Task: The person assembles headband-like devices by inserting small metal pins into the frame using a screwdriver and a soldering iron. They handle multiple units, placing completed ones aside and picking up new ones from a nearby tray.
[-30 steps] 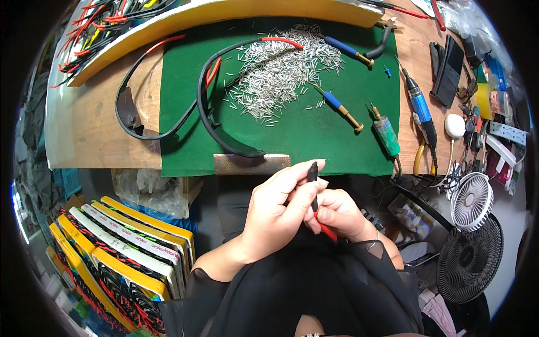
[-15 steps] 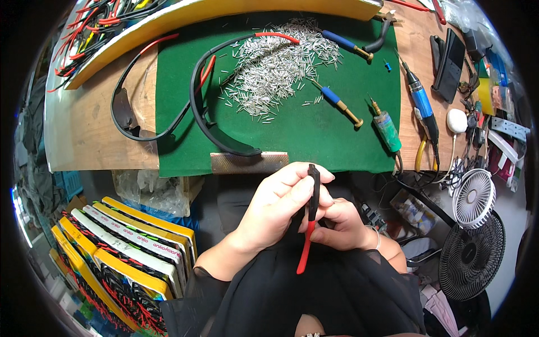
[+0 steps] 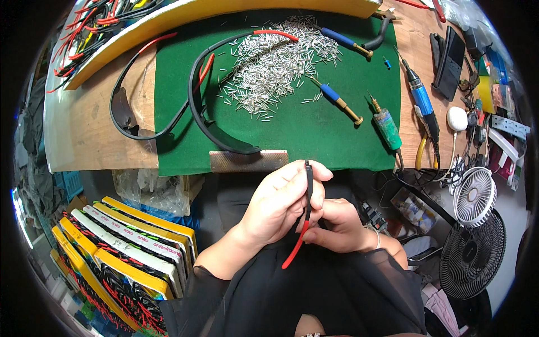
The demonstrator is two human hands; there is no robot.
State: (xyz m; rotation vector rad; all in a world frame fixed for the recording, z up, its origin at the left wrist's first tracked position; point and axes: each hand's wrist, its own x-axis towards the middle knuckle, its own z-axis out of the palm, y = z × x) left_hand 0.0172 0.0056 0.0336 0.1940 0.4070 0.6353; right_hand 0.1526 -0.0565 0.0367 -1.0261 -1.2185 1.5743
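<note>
A black glasses temple with a red tip is held in front of my lap, just off the near edge of the bench. My left hand pinches its black upper part between thumb and fingers. Lower down, my right hand grips it where black meets red, the thumb beside the red tip. The fingers hide whether a lens or frame is joined to it. Ahead on the green mat rest black wraparound glasses with red tips. Another dark pair lies to their left, partly on the wood.
Small silvery metal pins form a heap on the mat. Close by lie a blue-handled screwdriver and another screwdriver. To the right are corded green and blue pen-shaped tools, a black phone and a white fan.
The temple has turned in my hands; its red tip has swung to the left and now shows more edge-on. Both hands keep hold and have shifted only slightly.
</note>
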